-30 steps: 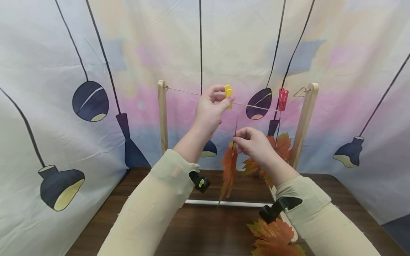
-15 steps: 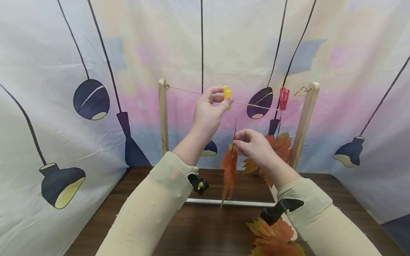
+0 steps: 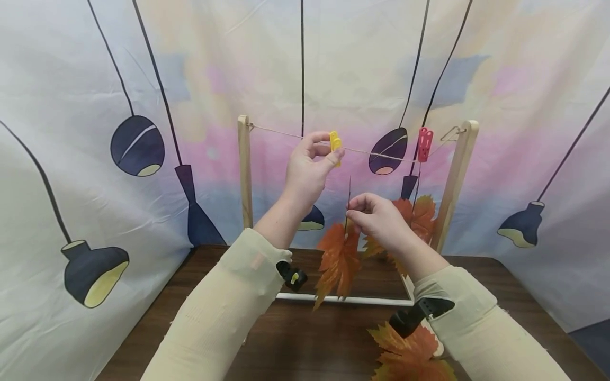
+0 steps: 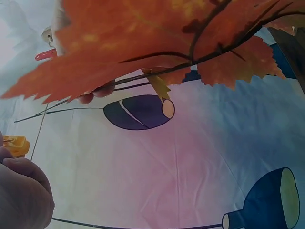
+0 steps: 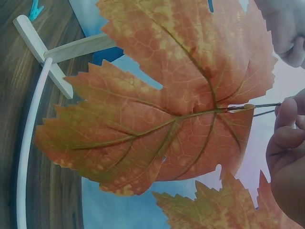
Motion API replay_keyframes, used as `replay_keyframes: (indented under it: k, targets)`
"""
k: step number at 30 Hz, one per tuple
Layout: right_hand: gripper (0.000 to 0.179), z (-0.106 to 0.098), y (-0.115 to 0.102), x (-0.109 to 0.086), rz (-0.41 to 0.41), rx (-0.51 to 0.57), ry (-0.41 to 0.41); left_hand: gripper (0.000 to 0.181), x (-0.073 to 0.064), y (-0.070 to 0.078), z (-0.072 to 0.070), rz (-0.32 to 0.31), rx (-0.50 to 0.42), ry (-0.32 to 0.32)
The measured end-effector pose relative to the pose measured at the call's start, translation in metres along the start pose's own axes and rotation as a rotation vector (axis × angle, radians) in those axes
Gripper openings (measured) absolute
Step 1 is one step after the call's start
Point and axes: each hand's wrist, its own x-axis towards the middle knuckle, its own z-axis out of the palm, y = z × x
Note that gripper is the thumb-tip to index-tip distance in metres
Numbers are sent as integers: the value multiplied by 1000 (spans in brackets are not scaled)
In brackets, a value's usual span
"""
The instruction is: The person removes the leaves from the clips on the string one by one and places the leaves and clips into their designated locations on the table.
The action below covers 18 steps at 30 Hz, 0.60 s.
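Observation:
In the head view my left hand [image 3: 305,172] pinches a yellow clothespin [image 3: 335,145] between thumb and fingers, right at the string [image 3: 371,154]. Whether the clothespin bites the string cannot be told. Lower and to the right, my right hand [image 3: 378,217] pinches the thin dark stem of an orange artificial maple leaf [image 3: 339,259]. The leaf hangs below the fingers, and its stem tip points up, beneath the string. The right wrist view shows this leaf [image 5: 190,114] broadside. A red clothespin [image 3: 424,145] on the string's right part holds a second leaf [image 3: 421,214], partly behind my right hand.
Two wooden posts [image 3: 245,174] carry the string, joined low down by a white rod [image 3: 371,301]. Another orange leaf [image 3: 410,352] lies on the dark wooden table [image 3: 281,338] near my right forearm. A teal clothespin [image 5: 35,10] shows in the right wrist view.
The held leaf has turned from nearly edge-on to showing its broad face. My left hand with the yellow clothespin has shifted slightly left and down; my right hand keeps its pinch on the stem.

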Motion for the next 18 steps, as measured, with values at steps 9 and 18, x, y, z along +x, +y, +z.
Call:
replay_keyframes:
  k: [9,18]
  targets:
    - [18,1,5,-5,39,67,-13,34,-6,-6,-2,10,41,-26]
    - [21,4,11,-9,19,64,-8,36,-14,-15,-7,-1,-5,-54]
